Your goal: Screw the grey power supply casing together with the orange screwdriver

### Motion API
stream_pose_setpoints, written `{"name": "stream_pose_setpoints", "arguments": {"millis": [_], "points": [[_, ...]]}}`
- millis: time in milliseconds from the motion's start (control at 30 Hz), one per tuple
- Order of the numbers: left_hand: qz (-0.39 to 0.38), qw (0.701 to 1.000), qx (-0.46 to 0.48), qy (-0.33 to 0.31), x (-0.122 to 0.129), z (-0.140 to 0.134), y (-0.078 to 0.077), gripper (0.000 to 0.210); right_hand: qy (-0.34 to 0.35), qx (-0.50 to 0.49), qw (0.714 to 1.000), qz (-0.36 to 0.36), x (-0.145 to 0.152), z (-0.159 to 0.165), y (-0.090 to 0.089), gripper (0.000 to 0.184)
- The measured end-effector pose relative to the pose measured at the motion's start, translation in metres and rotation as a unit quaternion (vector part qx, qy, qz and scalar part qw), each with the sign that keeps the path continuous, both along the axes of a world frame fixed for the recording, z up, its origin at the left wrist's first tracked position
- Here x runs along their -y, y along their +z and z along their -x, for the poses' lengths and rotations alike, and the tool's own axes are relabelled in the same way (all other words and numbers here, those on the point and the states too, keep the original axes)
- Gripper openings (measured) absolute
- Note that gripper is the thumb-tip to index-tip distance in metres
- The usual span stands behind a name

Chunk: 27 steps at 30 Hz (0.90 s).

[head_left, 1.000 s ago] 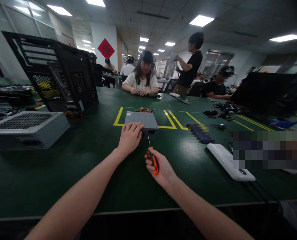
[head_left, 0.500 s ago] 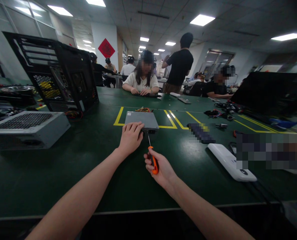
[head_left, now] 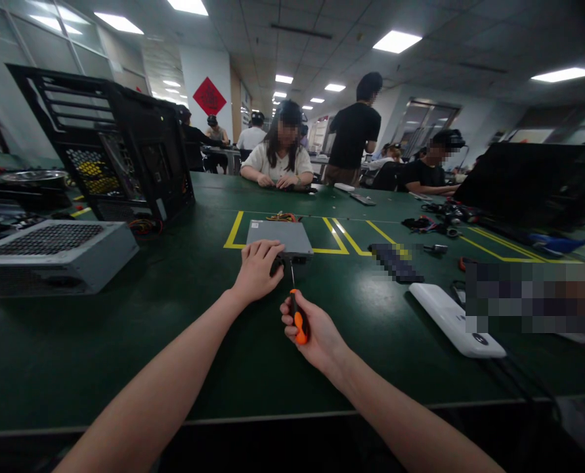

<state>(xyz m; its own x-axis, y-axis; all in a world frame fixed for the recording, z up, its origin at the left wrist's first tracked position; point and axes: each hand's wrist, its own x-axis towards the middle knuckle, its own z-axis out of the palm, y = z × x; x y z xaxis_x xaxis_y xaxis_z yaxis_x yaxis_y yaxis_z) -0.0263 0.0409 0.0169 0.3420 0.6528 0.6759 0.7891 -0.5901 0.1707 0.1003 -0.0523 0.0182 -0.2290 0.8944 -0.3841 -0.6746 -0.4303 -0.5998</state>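
left hand (head_left: pixel 257 270) flat on drive (head_left: pixel 277 236) near edge; right hand (head_left: pixel 312 332) fingers clamped on screwdriver (head_left: pixel 297 315).

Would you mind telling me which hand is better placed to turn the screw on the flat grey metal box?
Probably the right hand: it grips the orange-handled screwdriver, whose tip meets the flat grey metal box. The left hand rests on that box, steadying it.
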Motion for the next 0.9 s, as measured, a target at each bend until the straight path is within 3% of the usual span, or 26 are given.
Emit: {"name": "stream_pose_setpoints", "arguments": {"millis": [133, 333, 567, 767, 900], "points": [[0.002, 1.000, 0.002, -0.005, -0.0010, 0.0008, -0.0003, 0.037, 0.015, -0.002, 1.000, 0.009, -0.0003, 0.0000, 0.0014, 0.028], [0.003, 1.000, 0.007, -0.009, -0.0010, 0.0012, 0.0009, 0.037, -0.016, 0.004, 1.000, 0.007, -0.0014, 0.0012, -0.0012, 0.016], [0.004, 1.000, 0.006, -0.016, -0.0008, 0.0025, 0.0017, 0.037, 0.000, 0.001, 1.000, 0.016, -0.0004, 0.0001, 0.0007, 0.026], [-0.001, 1.000, 0.003, -0.011, -0.0019, 0.0021, -0.0002, 0.037, -0.030, 0.005, 0.999, 0.018, -0.0013, -0.0010, 0.0001, 0.012], [-0.008, 1.000, 0.003, -0.003, -0.0010, 0.0004, -0.0006, 0.036, -0.008, 0.001, 1.000, 0.017, -0.0001, -0.0025, 0.0000, 0.022]]}}
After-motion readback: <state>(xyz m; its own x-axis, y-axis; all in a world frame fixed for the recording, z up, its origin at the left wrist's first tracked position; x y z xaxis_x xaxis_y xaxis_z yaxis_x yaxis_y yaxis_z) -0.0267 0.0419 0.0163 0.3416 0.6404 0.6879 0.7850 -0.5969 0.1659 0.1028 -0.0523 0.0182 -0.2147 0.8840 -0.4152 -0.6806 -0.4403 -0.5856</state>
